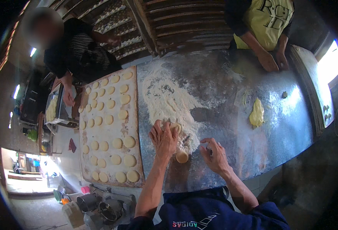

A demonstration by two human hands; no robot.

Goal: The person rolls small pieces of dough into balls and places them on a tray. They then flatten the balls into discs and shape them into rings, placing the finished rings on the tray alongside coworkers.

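My left hand (pixel 164 138) rests at the near edge of a pile of white flour (pixel 169 97) on the metal table. Its fingers are curled round a pale piece of dough (pixel 176 127), partly hidden by the thumb and fingers. Just below, a round dough ball (pixel 182 156) lies on the tabletop between my hands. My right hand (pixel 216 156) hovers to the right of that ball with bent fingers, thumb apart, and nothing visible in it. Left of the flour, a floured board (pixel 113 166) carries rows of several flattened dough rounds (pixel 117 143).
A lump of yellow dough or fat (pixel 257 113) sits on the metal table (pixel 230 145) to the right. Across it, a person in a yellow apron (pixel 268 23) rests both hands on the edge. Another person (pixel 80 50) stands far left beside a tray (pixel 57 105). Boards (pixel 309 76) lean at right.
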